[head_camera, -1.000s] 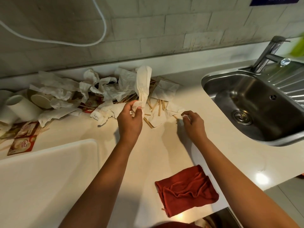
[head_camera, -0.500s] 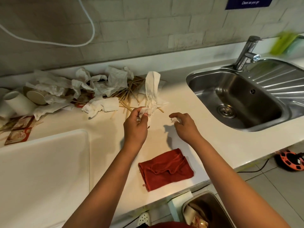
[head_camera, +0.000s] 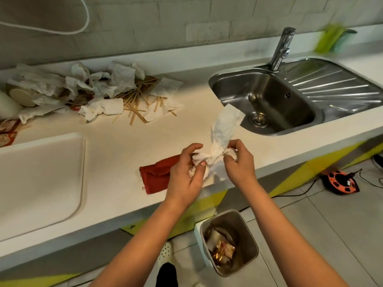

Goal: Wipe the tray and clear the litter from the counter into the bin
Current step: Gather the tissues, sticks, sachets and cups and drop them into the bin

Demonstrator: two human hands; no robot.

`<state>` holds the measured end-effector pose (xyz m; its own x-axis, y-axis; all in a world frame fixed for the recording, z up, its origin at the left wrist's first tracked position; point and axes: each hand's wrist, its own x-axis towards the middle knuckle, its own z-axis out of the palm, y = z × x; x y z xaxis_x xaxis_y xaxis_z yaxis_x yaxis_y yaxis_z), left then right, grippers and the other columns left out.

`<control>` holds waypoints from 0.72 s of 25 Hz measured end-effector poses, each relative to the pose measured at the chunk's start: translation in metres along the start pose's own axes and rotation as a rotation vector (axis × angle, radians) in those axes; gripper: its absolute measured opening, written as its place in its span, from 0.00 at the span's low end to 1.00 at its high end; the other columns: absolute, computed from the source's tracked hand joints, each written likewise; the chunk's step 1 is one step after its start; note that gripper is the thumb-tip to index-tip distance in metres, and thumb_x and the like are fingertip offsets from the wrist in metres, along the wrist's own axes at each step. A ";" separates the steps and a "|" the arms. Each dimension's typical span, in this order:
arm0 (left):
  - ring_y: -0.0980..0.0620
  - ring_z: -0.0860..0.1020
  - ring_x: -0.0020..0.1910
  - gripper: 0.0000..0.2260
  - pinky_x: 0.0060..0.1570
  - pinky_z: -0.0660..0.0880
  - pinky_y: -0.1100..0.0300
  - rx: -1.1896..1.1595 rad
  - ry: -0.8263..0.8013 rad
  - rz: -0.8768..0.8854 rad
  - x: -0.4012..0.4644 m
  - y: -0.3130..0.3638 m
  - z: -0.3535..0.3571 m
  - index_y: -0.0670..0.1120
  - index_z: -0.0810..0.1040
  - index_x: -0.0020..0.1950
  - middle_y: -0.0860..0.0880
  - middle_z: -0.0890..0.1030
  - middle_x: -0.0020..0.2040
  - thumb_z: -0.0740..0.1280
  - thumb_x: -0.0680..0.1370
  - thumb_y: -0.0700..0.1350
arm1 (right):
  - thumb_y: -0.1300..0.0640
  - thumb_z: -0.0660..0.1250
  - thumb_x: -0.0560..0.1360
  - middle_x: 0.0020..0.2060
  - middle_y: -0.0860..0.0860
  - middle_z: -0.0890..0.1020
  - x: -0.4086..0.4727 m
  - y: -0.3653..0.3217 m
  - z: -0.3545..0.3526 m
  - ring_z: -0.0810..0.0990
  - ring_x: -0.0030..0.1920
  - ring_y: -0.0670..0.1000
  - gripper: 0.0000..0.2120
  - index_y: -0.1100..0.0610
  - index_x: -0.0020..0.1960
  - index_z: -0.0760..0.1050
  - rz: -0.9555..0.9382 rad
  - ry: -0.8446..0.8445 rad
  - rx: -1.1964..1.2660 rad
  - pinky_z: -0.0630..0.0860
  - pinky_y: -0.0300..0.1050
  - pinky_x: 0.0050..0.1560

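Observation:
My left hand [head_camera: 187, 170] and my right hand [head_camera: 238, 160] both grip a crumpled white paper napkin [head_camera: 222, 131] above the counter's front edge, its free end sticking up toward the sink. A red cloth [head_camera: 154, 176] lies on the counter, partly under my left hand. The white tray [head_camera: 41, 179] sits at the left. A heap of crumpled napkins [head_camera: 103, 83] and wooden stir sticks [head_camera: 138, 104] lies at the back of the counter. The open grey bin [head_camera: 228, 243] stands on the floor below, with wrappers inside.
A steel sink [head_camera: 267, 100] with a tap [head_camera: 281, 48] is at the right. Paper cups [head_camera: 18, 96] and sachets [head_camera: 6, 131] lie at the far left. An orange cable reel [head_camera: 339, 181] sits on the floor. My foot [head_camera: 165, 253] is beside the bin.
Both hands pulled back from the litter heap toward the counter's front edge with the napkin. My right hand joined the left on it. The view tilted down, showing the bin.

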<state>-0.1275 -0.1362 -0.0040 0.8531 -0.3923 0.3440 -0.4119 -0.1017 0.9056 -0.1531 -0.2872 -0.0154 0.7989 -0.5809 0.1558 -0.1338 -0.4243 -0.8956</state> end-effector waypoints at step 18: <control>0.49 0.78 0.40 0.17 0.30 0.70 0.67 0.230 -0.662 -1.153 -0.120 -0.115 0.110 0.42 0.71 0.66 0.40 0.78 0.59 0.60 0.78 0.40 | 0.63 0.68 0.73 0.54 0.56 0.74 -0.139 0.189 -0.033 0.72 0.50 0.53 0.16 0.57 0.60 0.74 0.831 -0.195 -0.150 0.71 0.43 0.48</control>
<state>-0.2182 -0.1782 -0.1768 0.4601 -0.3372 -0.8213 0.3295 -0.7941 0.5106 -0.3085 -0.3095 -0.1929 0.4920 -0.6196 -0.6116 -0.7839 -0.0096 -0.6209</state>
